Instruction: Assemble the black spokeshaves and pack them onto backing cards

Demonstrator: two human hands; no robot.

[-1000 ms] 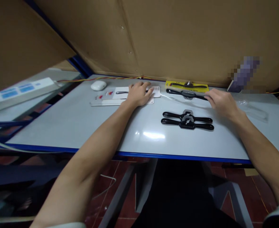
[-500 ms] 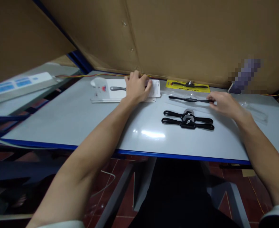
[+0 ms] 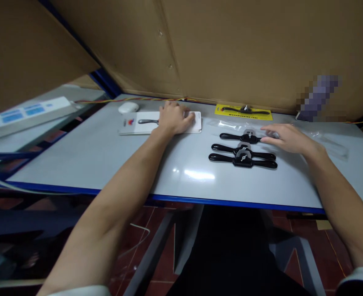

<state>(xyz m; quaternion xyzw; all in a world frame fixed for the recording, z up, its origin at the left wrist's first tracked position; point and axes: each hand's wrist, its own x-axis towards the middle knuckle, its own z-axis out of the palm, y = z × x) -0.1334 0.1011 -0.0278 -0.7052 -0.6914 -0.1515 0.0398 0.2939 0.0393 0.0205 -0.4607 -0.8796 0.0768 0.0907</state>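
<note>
the right hand (image 3: pixel 288 139) lies with fingers spread loosely on the right handle of a black two-handled tool (image 3: pixel 245 137), the farthest of three lying side by side on the table (image 3: pixel 107 164). it looks like stiff, fairly heavy metal, best gripped by a handle, away from the middle blade. the left hand (image 3: pixel 173 119) presses flat on a stack of printed cards (image 3: pixel 144 122).

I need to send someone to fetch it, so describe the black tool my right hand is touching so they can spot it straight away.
On the grey table, right of centre, three black two-handled tools lie in a row. Yours is the farthest one, at the right hand, nearest the yellow card; the other two lie touching each other.
</note>
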